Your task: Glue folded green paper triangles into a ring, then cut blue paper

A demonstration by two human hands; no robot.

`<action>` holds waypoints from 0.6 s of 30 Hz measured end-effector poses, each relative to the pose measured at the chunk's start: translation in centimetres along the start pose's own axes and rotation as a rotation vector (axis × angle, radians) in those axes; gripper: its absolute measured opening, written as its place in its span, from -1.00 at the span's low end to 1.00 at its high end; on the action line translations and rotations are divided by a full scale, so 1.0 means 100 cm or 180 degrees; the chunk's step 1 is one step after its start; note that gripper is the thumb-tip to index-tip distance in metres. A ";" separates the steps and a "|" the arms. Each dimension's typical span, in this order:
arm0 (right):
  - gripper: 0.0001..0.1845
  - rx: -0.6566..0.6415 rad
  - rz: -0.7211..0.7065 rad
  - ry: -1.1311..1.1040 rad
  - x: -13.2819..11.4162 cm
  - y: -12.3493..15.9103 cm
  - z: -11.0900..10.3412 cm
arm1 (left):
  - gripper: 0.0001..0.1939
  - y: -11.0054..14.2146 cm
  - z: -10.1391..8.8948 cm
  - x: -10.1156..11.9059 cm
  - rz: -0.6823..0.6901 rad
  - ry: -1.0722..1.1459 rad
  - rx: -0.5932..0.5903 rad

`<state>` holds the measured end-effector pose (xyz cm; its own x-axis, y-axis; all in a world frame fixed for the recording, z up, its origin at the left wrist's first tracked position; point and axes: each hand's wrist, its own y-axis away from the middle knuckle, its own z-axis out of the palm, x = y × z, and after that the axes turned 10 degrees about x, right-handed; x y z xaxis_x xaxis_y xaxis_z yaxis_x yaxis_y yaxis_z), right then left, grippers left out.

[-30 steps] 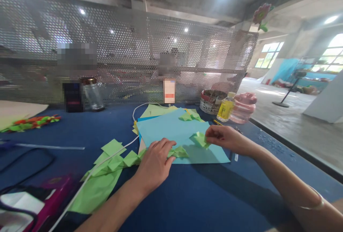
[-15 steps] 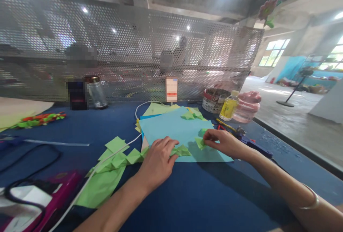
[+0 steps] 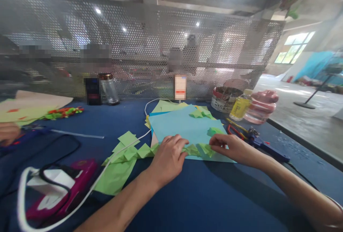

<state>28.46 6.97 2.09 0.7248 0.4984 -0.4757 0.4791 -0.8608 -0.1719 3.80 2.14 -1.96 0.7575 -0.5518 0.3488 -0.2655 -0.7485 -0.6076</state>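
Observation:
A chain of folded green paper pieces [image 3: 143, 151] runs from left to right onto a light blue paper sheet [image 3: 177, 123]. My left hand [image 3: 171, 159] lies over the middle of the chain, its fingers bent and closed on it against the sheet's lower edge. At the chain's right end, my right hand [image 3: 227, 147] pinches a folded green paper piece [image 3: 205, 150], which now appears to meet the chain. Just behind those fingers sits a loose green paper piece [image 3: 214, 131]. More folded green pieces [image 3: 199, 113] rest near the sheet's far edge.
A glue gun [image 3: 268, 150] lies right of my right hand, beside red-handled pliers [image 3: 235, 131]. Behind stand a basket [image 3: 225, 100], yellow-labelled bottle [image 3: 241, 107] and pink jug [image 3: 261, 107]. A white cable [image 3: 107, 164] crosses green sheets near a magenta device [image 3: 66, 192]. Another person's hand [image 3: 9, 134] is far left.
My right hand has brought its green piece nearer, down to the chain's end. My left hand stays on the chain. The view has turned left, and another person's hand has appeared at far left.

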 end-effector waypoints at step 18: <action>-0.75 0.0013 0.0048 0.0148 0.000 0.000 0.004 | -0.78 0.001 -0.004 0.010 0.0465 -0.0246 -0.0028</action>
<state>28.24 6.92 1.71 0.7542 0.4895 -0.4376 0.4659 -0.8686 -0.1687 4.25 1.39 -1.35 0.7541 -0.6253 0.2010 -0.3811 -0.6658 -0.6414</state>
